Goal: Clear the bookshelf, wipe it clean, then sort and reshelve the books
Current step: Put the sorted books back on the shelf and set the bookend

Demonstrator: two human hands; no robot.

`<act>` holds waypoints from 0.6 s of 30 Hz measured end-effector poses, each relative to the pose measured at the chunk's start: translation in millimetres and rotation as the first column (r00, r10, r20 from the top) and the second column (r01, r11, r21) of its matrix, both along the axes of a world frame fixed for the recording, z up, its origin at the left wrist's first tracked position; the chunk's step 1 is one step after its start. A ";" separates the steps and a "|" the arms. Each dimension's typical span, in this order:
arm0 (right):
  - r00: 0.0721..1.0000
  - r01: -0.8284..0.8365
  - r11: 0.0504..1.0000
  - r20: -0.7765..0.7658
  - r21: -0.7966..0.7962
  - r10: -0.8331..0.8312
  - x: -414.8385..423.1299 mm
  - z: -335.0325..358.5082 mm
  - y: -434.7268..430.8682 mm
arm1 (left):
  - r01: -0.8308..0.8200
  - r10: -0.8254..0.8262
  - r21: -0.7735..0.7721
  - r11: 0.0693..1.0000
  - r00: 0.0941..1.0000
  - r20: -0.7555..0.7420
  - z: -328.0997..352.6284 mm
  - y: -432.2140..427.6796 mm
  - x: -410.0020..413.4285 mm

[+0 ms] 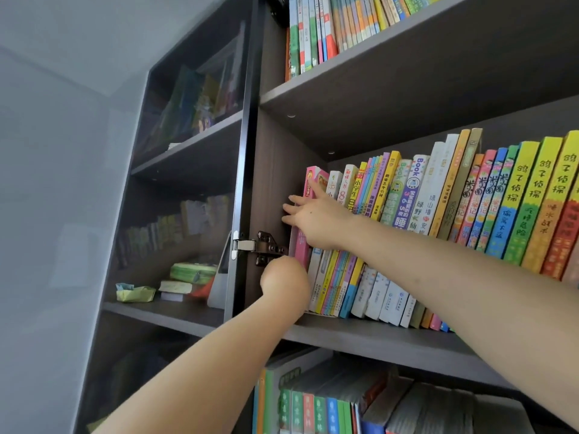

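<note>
The right hand (313, 214) spreads its fingers on the pink book (300, 250). The left hand (283, 281) is low beside it; I cannot tell how its fingers are.

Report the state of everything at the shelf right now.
Door: open.
Pink book: upright, first in its row, not yet pulled out.
Books: upright, packed on the shelf.
Right hand: fingers straight, forefinger on the pink book's spine.
Left hand: at the pink book's foot, fingers hidden.
</note>
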State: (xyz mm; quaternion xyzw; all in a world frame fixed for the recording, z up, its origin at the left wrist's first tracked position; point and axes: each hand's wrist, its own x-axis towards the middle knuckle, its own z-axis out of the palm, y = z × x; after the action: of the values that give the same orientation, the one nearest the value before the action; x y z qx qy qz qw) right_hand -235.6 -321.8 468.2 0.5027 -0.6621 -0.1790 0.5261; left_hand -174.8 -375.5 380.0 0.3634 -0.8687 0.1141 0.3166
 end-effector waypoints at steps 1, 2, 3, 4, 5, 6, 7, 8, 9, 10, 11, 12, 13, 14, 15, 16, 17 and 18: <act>0.998 -0.045 0.999 0.054 -0.001 0.045 0.3 -2.0 4.6 | 0.012 -0.013 0.004 1.000 1.000 0.027 -1.0 3.0 2.3; 0.991 -0.091 0.996 0.095 -0.015 0.092 1.4 -6.4 9.1 | 0.014 -0.016 0.021 1.000 0.998 0.062 -5.4 5.7 5.8; 0.986 -0.128 0.991 0.106 -0.040 0.131 1.6 -9.1 13.6 | 0.024 -0.027 0.027 0.999 0.995 0.101 -9.2 7.2 7.9; 0.984 -0.147 0.986 0.092 -0.076 0.154 2.0 -10.9 17.3 | 0.034 -0.037 0.028 0.999 0.992 0.123 -12.5 6.2 7.6; 0.986 -0.145 0.980 0.069 -0.133 0.155 2.4 -12.0 20.4 | 0.042 -0.047 0.045 0.998 0.994 0.101 -14.7 5.7 7.2; 0.991 -0.117 0.971 0.046 -0.210 0.129 3.1 -11.8 22.2 | 0.052 -0.056 0.061 0.997 0.997 0.061 -16.4 6.1 7.8; 0.995 -0.069 0.950 0.046 -0.303 0.087 4.5 -11.0 25.0 | 0.067 -0.068 0.069 0.995 0.998 0.011 -18.2 9.0 9.4; 0.996 -0.012 0.918 0.073 -0.396 0.045 6.2 -8.8 29.7 | 0.085 -0.083 0.068 0.994 0.996 -0.044 -17.9 13.1 9.3; 0.994 0.043 0.883 0.105 -0.467 0.007 8.4 -7.7 33.3 | 0.101 -0.095 0.062 0.993 0.991 -0.094 -18.8 14.6 8.9; 0.992 0.096 0.854 0.119 -0.511 -0.040 9.1 -5.4 38.1 | 0.119 -0.109 0.060 0.991 0.984 -0.143 -19.3 16.4 8.1; 0.989 0.139 0.826 0.115 -0.546 -0.090 8.2 -3.1 43.4 | 0.143 -0.127 0.071 0.987 0.972 -0.196 -20.4 18.7 9.0; 0.984 0.178 0.789 0.118 -0.588 -0.135 6.7 1.0 50.4 | 0.179 -0.154 0.084 0.980 0.958 -0.243 -20.8 18.9 9.6; 0.976 0.216 0.748 0.134 -0.628 -0.170 5.5 5.7 59.3 | 0.219 -0.184 0.094 0.971 0.940 -0.288 -21.3 18.2 10.2; 0.966 0.260 0.709 0.168 -0.656 -0.199 3.2 9.7 69.7 | 0.255 -0.211 0.101 0.962 0.923 -0.322 -21.6 17.9 11.4; 0.951 0.309 0.680 0.207 -0.665 -0.230 0.1 11.9 80.1 | 0.291 -0.236 0.116 0.950 0.907 -0.348 -21.6 18.0 13.1; 0.939 0.343 0.672 0.227 -0.656 -0.259 -3.1 12.5 89.0 | 0.326 -0.258 0.129 0.936 0.889 -0.378 -21.0 16.8 14.6; 0.934 0.357 0.681 0.224 -0.639 -0.280 -4.8 10.4 97.6 | 0.343 -0.265 0.139 0.929 0.878 -0.399 -20.0 13.8 15.6; 0.937 0.349 0.700 0.205 -0.623 -0.284 -5.6 4.8 105.5 | 0.348 -0.264 0.145 0.926 0.873 -0.410 -18.3 12.1 16.8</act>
State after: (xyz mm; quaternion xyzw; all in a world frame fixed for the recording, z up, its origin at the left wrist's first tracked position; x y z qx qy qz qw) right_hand -241.2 -216.3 473.0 0.1750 -0.7827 -0.0021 0.5973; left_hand -157.9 -363.4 361.7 0.2676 -0.8438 -0.1054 0.4530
